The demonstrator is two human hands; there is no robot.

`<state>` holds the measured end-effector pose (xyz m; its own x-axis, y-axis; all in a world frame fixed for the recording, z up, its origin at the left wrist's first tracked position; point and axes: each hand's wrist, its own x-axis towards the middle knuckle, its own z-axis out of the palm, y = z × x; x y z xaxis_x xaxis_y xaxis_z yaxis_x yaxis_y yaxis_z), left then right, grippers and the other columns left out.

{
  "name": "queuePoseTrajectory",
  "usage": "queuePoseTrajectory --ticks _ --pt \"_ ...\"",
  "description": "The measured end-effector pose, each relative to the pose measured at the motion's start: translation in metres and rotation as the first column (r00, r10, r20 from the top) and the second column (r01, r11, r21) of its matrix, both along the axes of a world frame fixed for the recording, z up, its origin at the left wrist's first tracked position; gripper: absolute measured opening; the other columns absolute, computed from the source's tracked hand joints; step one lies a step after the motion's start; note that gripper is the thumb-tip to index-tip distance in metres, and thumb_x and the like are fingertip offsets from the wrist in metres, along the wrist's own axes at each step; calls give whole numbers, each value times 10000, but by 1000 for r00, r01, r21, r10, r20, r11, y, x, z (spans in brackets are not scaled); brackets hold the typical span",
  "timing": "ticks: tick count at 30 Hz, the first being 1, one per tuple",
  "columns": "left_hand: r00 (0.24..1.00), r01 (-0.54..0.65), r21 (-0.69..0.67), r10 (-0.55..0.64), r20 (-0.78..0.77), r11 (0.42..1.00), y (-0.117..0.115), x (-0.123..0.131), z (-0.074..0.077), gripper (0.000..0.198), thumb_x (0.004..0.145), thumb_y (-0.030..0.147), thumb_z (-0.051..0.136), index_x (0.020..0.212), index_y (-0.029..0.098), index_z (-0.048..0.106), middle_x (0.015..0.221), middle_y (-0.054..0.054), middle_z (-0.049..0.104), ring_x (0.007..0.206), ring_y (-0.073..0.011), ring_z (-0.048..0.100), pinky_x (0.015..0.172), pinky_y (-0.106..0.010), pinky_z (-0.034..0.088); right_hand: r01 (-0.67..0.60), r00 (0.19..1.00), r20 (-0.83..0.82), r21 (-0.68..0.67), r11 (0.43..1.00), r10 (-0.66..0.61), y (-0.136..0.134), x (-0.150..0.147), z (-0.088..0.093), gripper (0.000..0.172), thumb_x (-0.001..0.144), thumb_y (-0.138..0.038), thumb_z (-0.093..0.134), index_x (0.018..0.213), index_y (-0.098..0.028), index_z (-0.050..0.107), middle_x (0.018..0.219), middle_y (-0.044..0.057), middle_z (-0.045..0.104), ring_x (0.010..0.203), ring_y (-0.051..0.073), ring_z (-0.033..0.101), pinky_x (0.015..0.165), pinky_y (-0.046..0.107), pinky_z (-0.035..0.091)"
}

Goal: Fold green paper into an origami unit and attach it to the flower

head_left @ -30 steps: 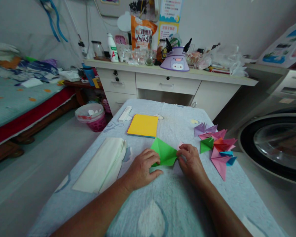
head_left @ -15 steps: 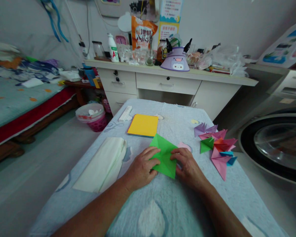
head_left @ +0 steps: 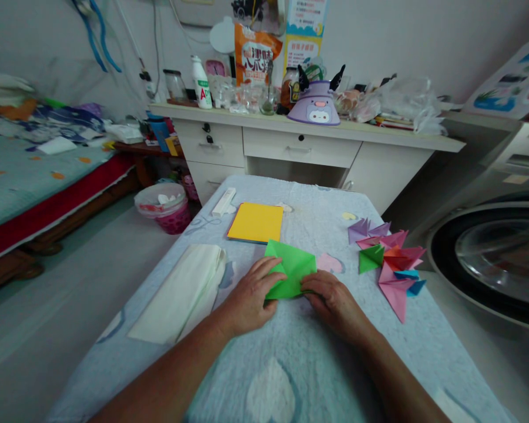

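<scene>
A square of green origami paper with crease lines is between my hands over the cloth-covered table. My left hand grips its left edge, fingers on top and thumb at the lower corner. At the lower right, my right hand pinches the paper, whose near edge looks bent there. Beyond them lies a stack of square paper with a yellow sheet on top. Several folded paper pieces in purple, pink, green, red and blue lie to the right.
A folded whitish cloth or paper bundle lies left of my hands. Behind it is a small white box. A cluttered cabinet stands past the table, a washing machine to the right, a pink bin to the left.
The green paper has turned, and its near corner that pointed down is no longer seen; its near edge is now bent. My right hand has shifted slightly down and left along it.
</scene>
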<state>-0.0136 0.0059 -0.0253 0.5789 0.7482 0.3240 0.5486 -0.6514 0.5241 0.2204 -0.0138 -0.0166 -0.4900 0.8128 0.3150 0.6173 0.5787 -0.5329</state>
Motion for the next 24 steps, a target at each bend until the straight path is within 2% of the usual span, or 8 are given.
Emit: queuePoseTrajectory --ticks 4,9,14,19,24 --pt "998 53 0 -53 19 999 2 -5 2 597 646 16 560 1219 182 562 1450 -120 450 1393 -266 332 1158 -492 320 28 999 -33 -49 998 -29 0 4 5 185 888 -121 508 978 -187 655 955 74 706 918 211 632 860 367 488" --pt "993 105 3 -105 58 995 3 -10 11 491 693 51 582 1165 189 588 1363 -104 542 1351 -242 394 1141 -465 347 55 995 -80 -80 995 -61 0 9 3 171 892 -153 516 979 -199 657 949 63 715 896 200 650 831 340 499" --pt "989 120 53 -124 85 991 2 -13 15 459 712 104 647 1162 184 603 1339 -116 562 1325 -261 425 1114 -473 372 115 972 -186 -167 979 -145 0 12 2 163 895 -200 536 990 -210 668 945 44 721 877 186 664 815 311 499" --pt "992 56 97 -66 105 994 5 -13 13 149 858 191 594 986 179 667 1092 -100 672 1146 -231 558 1024 -425 446 143 954 -219 -272 952 -206 0 12 4 142 890 -262 554 926 -206 680 860 27 709 806 181 645 759 290 481" --pt "994 -68 -15 69 82 998 4 -10 12 112 854 218 588 891 150 668 918 -89 688 924 -221 619 876 -378 496 145 937 -251 -354 924 -243 -1 10 4 146 868 -312 580 885 -189 657 786 10 660 749 171 599 701 269 455"
